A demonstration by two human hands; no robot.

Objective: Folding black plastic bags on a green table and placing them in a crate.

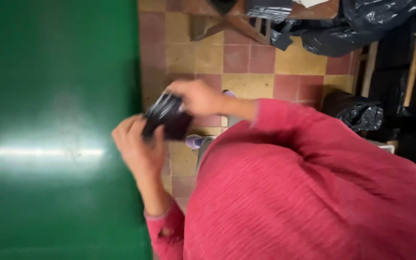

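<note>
Holding one small black glossy bundle (167, 115) between our two hands, we are standing beside the green tabletop (54, 130). Our left hand (138, 144) is closing around the bundle's lower end, fingers curling over it, while our right hand (196, 96) is gripping its upper end from above. The bundle is sitting in the air just past the tabletop's edge, above the tiled floor (246, 62); blur is keeping us from telling whether it is folded plastic or something else. We are wearing red sleeves (314, 183) on both arms. We are counting two black plastic bags: a large one (357, 26) lying at the top of the view beside a wooden frame (232, 24), and a smaller one (359, 113) sitting on the floor to the right. What they are holding is hidden from us. One purple shoe (194, 141) is showing beneath the bundle.
</note>
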